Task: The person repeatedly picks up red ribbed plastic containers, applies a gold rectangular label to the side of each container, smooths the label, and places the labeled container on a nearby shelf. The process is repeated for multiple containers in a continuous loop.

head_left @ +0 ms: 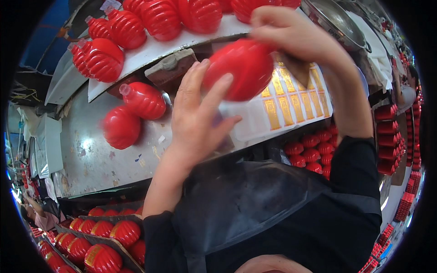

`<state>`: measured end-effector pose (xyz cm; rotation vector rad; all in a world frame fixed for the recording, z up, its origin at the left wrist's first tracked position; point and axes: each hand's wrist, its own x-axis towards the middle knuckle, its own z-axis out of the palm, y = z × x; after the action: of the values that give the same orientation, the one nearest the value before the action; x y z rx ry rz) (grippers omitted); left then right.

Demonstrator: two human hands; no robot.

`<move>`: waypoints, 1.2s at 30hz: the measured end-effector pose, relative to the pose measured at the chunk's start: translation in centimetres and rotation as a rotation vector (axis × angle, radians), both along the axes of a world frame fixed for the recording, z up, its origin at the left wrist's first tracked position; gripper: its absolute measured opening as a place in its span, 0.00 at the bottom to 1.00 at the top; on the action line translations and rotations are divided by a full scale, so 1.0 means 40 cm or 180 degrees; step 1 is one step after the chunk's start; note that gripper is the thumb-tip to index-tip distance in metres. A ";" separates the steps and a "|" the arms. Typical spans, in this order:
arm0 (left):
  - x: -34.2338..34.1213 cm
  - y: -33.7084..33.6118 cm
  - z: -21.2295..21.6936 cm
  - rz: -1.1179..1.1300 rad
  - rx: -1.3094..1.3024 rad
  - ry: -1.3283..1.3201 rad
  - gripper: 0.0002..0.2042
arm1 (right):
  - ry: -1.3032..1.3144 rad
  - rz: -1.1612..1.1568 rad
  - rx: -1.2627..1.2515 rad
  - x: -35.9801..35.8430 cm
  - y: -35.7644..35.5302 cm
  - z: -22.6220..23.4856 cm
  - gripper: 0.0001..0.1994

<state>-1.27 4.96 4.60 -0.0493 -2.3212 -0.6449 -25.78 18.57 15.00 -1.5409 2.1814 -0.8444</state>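
A glossy red ribbed bottle (246,68) is held above the metal worktable, smeared by motion. My right hand (289,34) curls closed at its right end, where the neck is hidden behind the fingers. My left hand (195,109) is open at the bottle's left side, fingers stretched and spread; its fingertips overlap the bottle, though firm contact is hard to tell. Beneath my right arm lies a white sheet of gold labels (284,109). Two more red bottles, one with a clear neck (144,100) and one rounded (120,127), rest on the table left of my left hand.
Several red bottles (159,20) line a white raised shelf (136,61) at the back. A grey block (170,63) sits below its edge. A metal pan (334,22) stands at the back right. Crates of labelled red bottles (102,259) are at lower left, more bottles (312,154) at right.
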 end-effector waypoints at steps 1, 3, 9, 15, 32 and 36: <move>0.000 0.007 -0.010 0.0085 -0.0007 -0.0107 0.42 | -0.0101 0.0176 0.0289 0.050 -0.035 -0.007 0.17; 0.006 -0.006 -0.046 0.0447 0.0185 -0.0127 0.42 | -0.0822 -0.0045 0.0359 0.111 -0.081 -0.071 0.19; 0.031 -0.121 -0.139 0.0527 0.3031 -0.0484 0.42 | -0.0481 -0.0906 0.0241 0.033 0.031 -0.306 0.20; 0.011 -0.127 -0.149 0.0393 0.3412 -0.0403 0.45 | 0.1346 -0.0062 -0.0079 0.207 0.374 -0.457 0.05; 0.060 -0.102 -0.149 0.0372 0.3731 -0.0059 0.45 | -0.1339 -0.1130 0.0488 0.250 0.343 -0.374 0.08; 0.060 -0.107 -0.154 0.0525 0.3627 -0.0143 0.45 | -0.2778 -0.1406 0.0592 0.135 0.172 -0.286 0.12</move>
<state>1.14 0.68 -1.56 0.6661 -1.6602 -1.7601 -20.37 25.46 3.55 -0.4299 1.8369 -1.1233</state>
